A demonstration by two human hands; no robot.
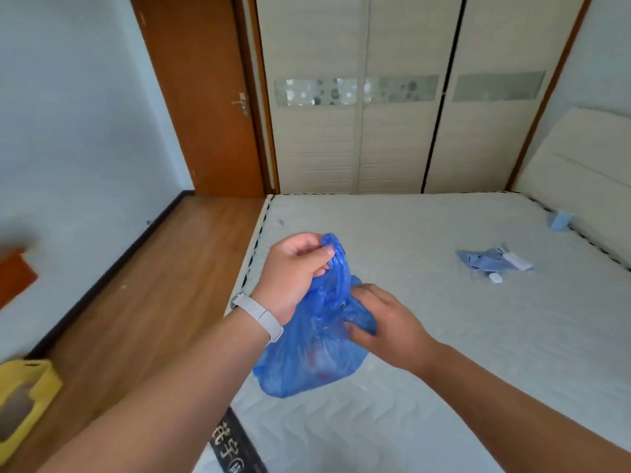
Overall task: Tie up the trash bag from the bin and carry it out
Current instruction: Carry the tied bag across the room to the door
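A blue plastic trash bag (307, 363) hangs over the near left corner of a bare white mattress (444, 336). My left hand (290, 274), with a pale watch band on its wrist, pinches the bag's gathered handles and holds them up. My right hand (386, 322) grips the bag's neck just below, its fingers pressed into the plastic. Something red shows faintly through the bag's lower part.
A yellow bin (24, 397) stands on the wood floor at the lower left. A brown door (201, 97) is shut at the back left, beside a tall wardrobe (392, 97). Blue cloth (485, 261) and small white items lie on the mattress at right.
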